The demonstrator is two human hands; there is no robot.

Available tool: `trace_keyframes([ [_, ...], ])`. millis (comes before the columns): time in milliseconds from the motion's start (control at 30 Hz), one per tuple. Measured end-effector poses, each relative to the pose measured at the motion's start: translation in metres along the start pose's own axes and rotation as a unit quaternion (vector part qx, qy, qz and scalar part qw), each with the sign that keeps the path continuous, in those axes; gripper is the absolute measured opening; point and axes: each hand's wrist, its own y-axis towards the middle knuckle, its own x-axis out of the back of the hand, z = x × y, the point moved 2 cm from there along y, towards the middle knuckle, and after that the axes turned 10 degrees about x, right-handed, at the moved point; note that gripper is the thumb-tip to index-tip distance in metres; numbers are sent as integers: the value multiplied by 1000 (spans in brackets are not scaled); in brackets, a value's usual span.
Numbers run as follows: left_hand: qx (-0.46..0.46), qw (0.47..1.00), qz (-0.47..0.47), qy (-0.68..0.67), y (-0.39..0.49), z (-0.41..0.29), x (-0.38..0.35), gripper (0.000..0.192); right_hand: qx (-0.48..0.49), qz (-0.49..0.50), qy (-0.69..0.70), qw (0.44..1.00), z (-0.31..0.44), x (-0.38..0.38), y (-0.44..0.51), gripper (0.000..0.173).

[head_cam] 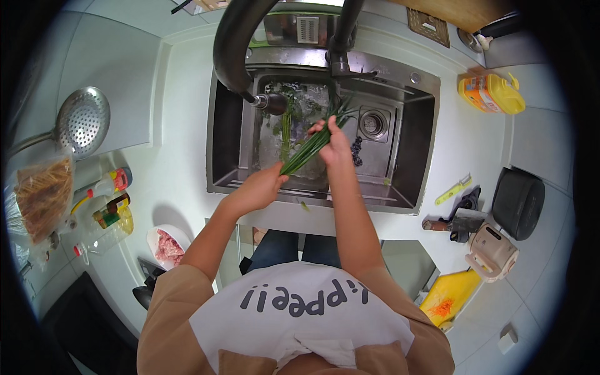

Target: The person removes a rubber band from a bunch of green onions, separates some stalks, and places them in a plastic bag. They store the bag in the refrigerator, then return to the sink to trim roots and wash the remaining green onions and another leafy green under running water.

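Note:
Over the sink (426,187) my two hands hold a bunch of long green scallions or chives (307,151) slantwise. My left hand (260,185) grips its lower end near the sink's front edge. Higher up, my right hand (335,143) is closed around the leafy part, thumb up, with leaf tips fanning out beyond it. Beneath lies a clear basin of water (267,154) with leafy green herbs (286,126) in it, their stems lengthwise. The black faucet's spray head (272,103) hangs above the basin. Right of my right hand, a dark beaded string or chain (357,151) lies near the drain strainer (373,123).
To the right are a yellow jug (491,93), a green peeler (453,189), a cleaver (466,219), a beige kettle (493,251) and a yellow cutting board (450,290) with shredded orange food. At left stand a white bowl of raw meat (168,246), bottles (110,183) and a hanging skimmer (83,122).

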Motion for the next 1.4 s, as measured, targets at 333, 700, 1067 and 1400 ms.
trace_keyframes([
  [333, 42, 996, -21, 74, 95, 63, -34, 33, -1, -158, -447, 881, 0, 2, -44, 78],
  [700, -29, 965, -231, 117, 110, 40, -57, 54, -40, -58, -469, 881, -61, 24, -63, 48],
  [1067, -38, 963, -220, 148, 18, -15, -18, 25, 39, -129, -139, 981, -63, -39, -57, 32],
  [1400, -56, 985, -158, 40, -29, -11, 28, 12, 100, 72, 92, 988, 8, -37, -63, 29],
])
